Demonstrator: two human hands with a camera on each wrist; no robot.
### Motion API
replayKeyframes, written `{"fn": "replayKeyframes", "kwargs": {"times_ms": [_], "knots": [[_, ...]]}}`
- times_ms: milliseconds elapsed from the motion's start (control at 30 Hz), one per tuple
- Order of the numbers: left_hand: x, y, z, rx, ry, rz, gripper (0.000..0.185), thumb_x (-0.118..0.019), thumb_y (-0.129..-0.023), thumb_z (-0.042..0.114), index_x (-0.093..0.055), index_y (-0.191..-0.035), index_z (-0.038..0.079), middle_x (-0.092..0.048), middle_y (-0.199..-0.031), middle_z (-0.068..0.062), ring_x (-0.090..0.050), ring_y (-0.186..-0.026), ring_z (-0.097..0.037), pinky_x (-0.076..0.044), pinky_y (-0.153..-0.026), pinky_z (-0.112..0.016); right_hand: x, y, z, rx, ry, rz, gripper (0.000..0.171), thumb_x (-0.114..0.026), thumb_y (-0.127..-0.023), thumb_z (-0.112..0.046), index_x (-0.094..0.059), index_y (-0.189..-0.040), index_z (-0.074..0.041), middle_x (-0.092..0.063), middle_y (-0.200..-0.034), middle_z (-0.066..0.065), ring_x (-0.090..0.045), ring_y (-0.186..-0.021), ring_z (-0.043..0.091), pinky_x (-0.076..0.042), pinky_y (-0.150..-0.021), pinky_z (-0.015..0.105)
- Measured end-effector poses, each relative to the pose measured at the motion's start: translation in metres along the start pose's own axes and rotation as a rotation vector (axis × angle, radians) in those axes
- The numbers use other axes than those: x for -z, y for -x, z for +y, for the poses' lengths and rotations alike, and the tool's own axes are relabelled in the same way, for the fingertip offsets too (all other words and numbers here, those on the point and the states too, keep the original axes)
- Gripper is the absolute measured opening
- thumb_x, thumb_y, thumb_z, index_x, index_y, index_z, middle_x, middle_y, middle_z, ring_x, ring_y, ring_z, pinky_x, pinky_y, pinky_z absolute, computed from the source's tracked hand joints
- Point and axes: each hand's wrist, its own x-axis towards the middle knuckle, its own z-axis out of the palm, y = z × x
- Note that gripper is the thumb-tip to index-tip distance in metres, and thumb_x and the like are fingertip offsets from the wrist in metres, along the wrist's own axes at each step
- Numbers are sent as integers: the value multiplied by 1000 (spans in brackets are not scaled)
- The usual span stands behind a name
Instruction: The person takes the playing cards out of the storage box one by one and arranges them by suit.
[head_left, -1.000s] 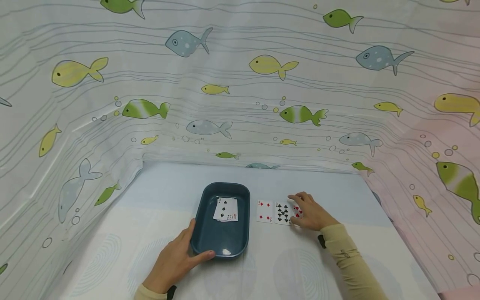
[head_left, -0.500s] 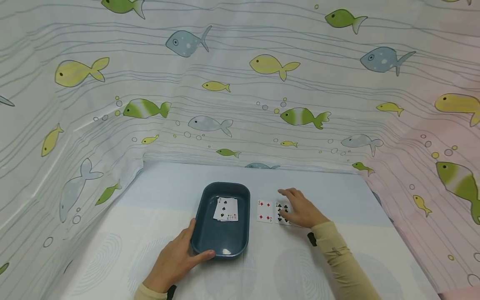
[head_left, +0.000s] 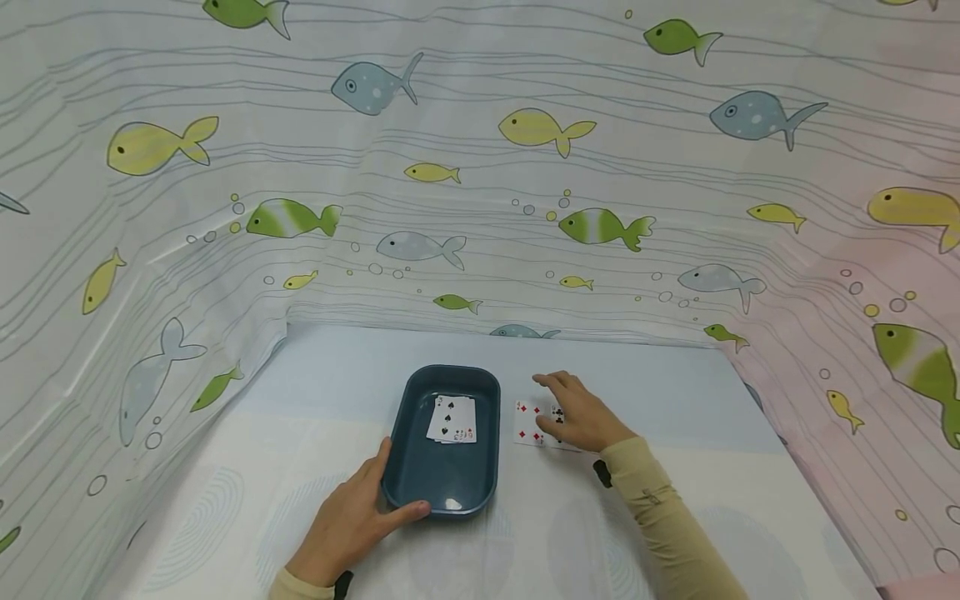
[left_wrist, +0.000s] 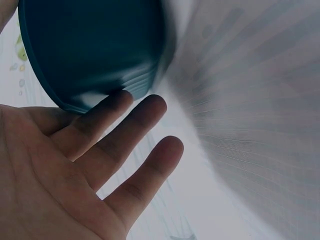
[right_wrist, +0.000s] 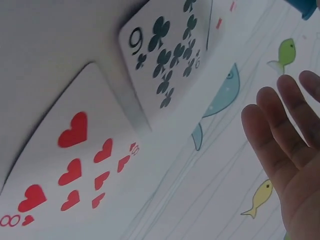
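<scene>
A dark blue rectangular tray (head_left: 441, 477) holds a small pile of playing cards (head_left: 451, 419), a three of spades on top. At its near left corner is my left hand (head_left: 347, 518), thumb along the front rim and fingers at the left side. In the left wrist view those fingers (left_wrist: 120, 150) are fairly straight against the tray. To the tray's right lies a row of face-up cards: a four of diamonds (head_left: 527, 425), a nine of clubs (right_wrist: 167, 55) and an eight of hearts (right_wrist: 75, 165). My right hand (head_left: 581, 414) hovers over the row, fingers extended, holding nothing, covering part of it.
A pale patterned cloth (head_left: 540, 533) covers the table. Fish-printed white sheeting (head_left: 480, 217) rises behind it and along both sides.
My right hand has moved left along the row, from the eight of hearts past the nine of clubs to the edge of the four of diamonds. Left hand and tray have stayed still.
</scene>
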Motion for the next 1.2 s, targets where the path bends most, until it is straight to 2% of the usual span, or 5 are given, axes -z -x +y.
{"fn": "replayKeyframes", "kwargs": {"times_ms": [233,600,833,1200], "knots": [[1,0,0,-7,-5,2,121,-69,-77,77,-23,-161,3,-46,-153,-20,-52,-133,-39,-47,-102,-56,-1,-16,-12,32,17,22,64,-70,-93,-32,-48,-149,-12,-51,-141,8,-50,-128,24,-51,-99,46],[0,-1,-1,-3,-3,-3,121,-68,-77,77,-23,-161,3,-46,-153,-19,-52,-133,-38,-46,-103,-56,5,-38,-35,56,-2,13,65,-70,-93,-34,-47,-150,-12,-51,-141,6,-56,-116,20,-53,-93,40],[0,-1,0,3,-10,-5,122,-68,-77,78,-23,-161,2,-45,-153,-20,-51,-134,-39,-45,-104,-57,3,-51,-43,34,2,-15,69,-73,-91,-37,-46,-151,-14,-53,-139,6,-58,-114,18,-54,-91,38],[1,-2,1,13,-3,-20,122,-68,-77,78,-22,-161,3,-43,-154,-21,-50,-135,-40,-45,-104,-59,1,-67,-55,14,-57,-61,72,-73,-92,-41,-45,-151,-13,-54,-139,7,-56,-117,19,-52,-94,38]]}}
